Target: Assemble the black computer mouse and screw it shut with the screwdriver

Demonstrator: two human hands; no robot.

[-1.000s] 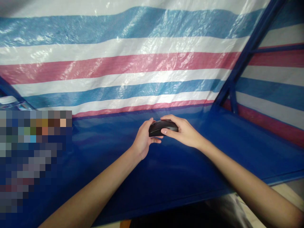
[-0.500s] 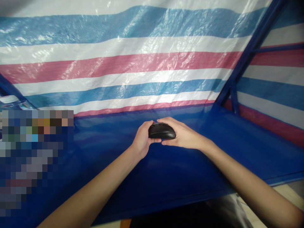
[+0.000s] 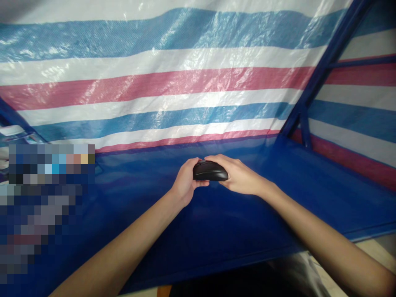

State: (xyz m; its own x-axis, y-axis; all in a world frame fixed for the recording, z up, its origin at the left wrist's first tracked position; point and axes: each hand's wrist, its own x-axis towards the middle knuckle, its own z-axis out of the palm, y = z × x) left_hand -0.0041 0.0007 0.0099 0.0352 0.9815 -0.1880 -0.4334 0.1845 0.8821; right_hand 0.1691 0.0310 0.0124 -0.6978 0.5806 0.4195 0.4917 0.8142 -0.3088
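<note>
A black computer mouse (image 3: 210,171) is held between both hands over the blue tabletop (image 3: 173,239), its side facing me. My left hand (image 3: 185,181) grips the mouse's left end, with fingers curled round beneath it. On the other end, my right hand (image 3: 239,175) is closed, its upper fingers over the top and lower ones tucked under the edge. The underside of the mouse is hidden from me.
Striped red, white and blue plastic sheeting (image 3: 173,82) hangs behind the table. A dark blue frame post (image 3: 305,97) slants up at the right. At the far left are a clear container with a white lid (image 3: 12,130) and a pixelated area.
The lower fingers of my right hand have drawn back to the right along the mouse's underside. My left hand and the mouse have hardly moved.
</note>
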